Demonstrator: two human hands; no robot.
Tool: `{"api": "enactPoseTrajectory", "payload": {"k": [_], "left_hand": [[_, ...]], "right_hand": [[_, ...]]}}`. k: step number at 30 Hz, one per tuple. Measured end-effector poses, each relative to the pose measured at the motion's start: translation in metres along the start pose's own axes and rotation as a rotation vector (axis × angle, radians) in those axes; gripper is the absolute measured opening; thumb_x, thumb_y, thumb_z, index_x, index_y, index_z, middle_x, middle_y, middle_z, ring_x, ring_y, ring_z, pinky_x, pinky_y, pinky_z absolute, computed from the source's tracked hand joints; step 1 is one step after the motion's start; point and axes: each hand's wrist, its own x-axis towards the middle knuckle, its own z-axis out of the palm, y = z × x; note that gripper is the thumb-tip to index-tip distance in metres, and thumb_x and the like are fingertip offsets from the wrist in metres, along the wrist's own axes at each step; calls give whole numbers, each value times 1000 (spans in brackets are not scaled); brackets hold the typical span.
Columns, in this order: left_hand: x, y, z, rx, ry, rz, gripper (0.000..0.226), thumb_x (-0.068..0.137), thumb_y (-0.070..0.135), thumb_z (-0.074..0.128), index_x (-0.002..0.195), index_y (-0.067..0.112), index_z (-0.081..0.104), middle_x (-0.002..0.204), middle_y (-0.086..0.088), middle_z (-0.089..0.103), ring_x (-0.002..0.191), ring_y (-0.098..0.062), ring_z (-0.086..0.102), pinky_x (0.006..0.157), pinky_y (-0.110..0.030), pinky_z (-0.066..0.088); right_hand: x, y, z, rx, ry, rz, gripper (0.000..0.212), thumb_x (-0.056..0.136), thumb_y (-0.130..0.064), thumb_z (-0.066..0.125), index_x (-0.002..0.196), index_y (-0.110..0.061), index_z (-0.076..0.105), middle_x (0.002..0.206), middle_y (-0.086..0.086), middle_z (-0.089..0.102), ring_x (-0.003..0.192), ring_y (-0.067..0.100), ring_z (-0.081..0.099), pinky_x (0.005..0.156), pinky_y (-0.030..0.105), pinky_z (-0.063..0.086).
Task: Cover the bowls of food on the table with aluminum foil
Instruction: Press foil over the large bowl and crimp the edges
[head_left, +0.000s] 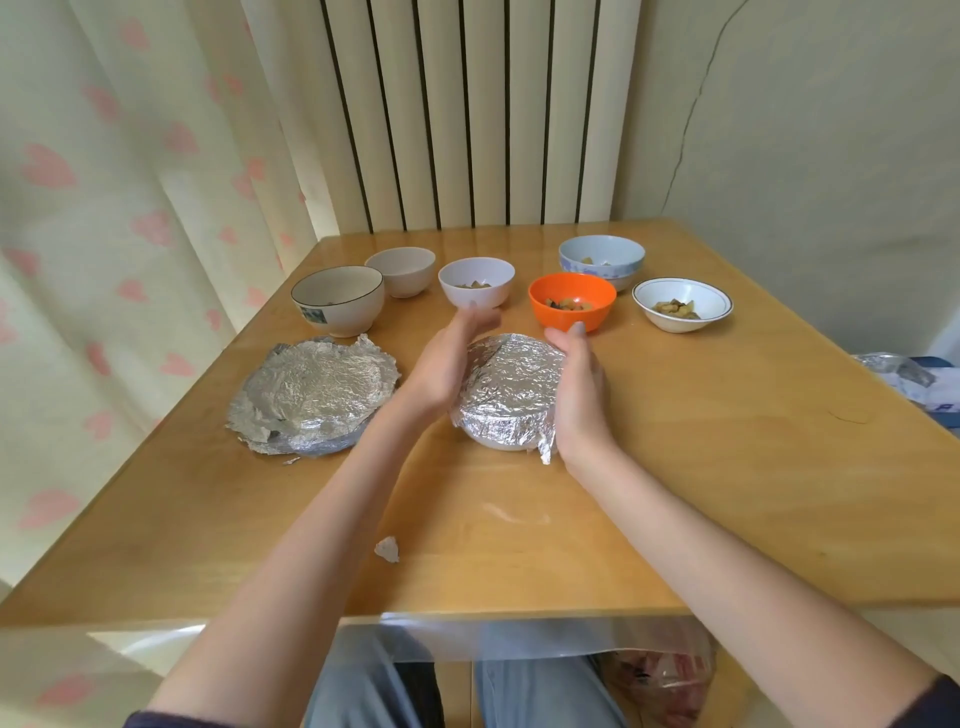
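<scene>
A white bowl wrapped in crinkled aluminum foil (511, 395) stands mid-table. My left hand (447, 364) lies flat against its left side, fingers straight. My right hand (582, 384) presses the foil on its right side, fingers straight. To the left a wider dish under loose foil (314, 392) rests on the table. Behind them stand uncovered bowls: a dark-rimmed one (337, 299), a beige one (401, 270), a white one with food (477, 281), an orange one with food (572, 300), a blue patterned one (601, 258) and a shallow white one with food (681, 304).
A small foil scrap (387, 549) lies near the front of the wooden table (727, 467). More foil and a bag (906, 382) sit off the right edge. A curtain hangs left, a radiator stands behind, a wall is at the right.
</scene>
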Motion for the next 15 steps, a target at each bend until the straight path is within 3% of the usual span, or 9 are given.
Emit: {"api": "enactPoseTrajectory", "payload": {"k": [3,5,7,10,13,15], "left_hand": [[10,-6,4,52,-47,-50,71,79,72,22,104,30,73,118,5,70,117,-16,60,110,-45,37],[9,-4,3,79,-13,-80,67,87,62,19,108,28,73,118,4,69,116,-16,59,109,-45,38],[5,0,7,90,42,-76,62,98,48,16,110,25,71,121,2,67,117,-17,57,109,-43,37],[-6,3,17,128,206,-84,56,105,38,15,115,22,68,128,-3,63,122,-23,52,108,-41,35],[-15,2,23,135,287,-117,57,99,42,20,126,15,62,136,-8,57,127,-29,48,107,-39,34],[-16,2,16,89,247,-84,66,81,43,24,129,11,57,136,-12,56,128,-30,48,110,-42,35]], "right_hand": [[-4,5,5,-70,63,-80,44,94,-51,29,107,-28,64,120,-4,63,116,17,55,104,39,39],[0,4,4,-45,82,-91,39,100,-42,29,100,-26,65,114,-5,64,113,17,56,104,38,39],[4,4,3,-16,49,-76,44,93,-51,29,91,-27,67,110,-3,68,108,17,59,101,39,43],[15,1,0,20,-105,-5,50,91,-56,31,94,-24,69,113,6,67,108,21,61,98,39,46],[24,-7,-5,7,-261,51,52,89,-60,33,101,-23,67,121,9,63,118,24,55,104,41,40],[23,-10,-9,-26,-245,34,52,92,-59,30,108,-23,63,128,2,59,121,15,50,101,29,38]]}}
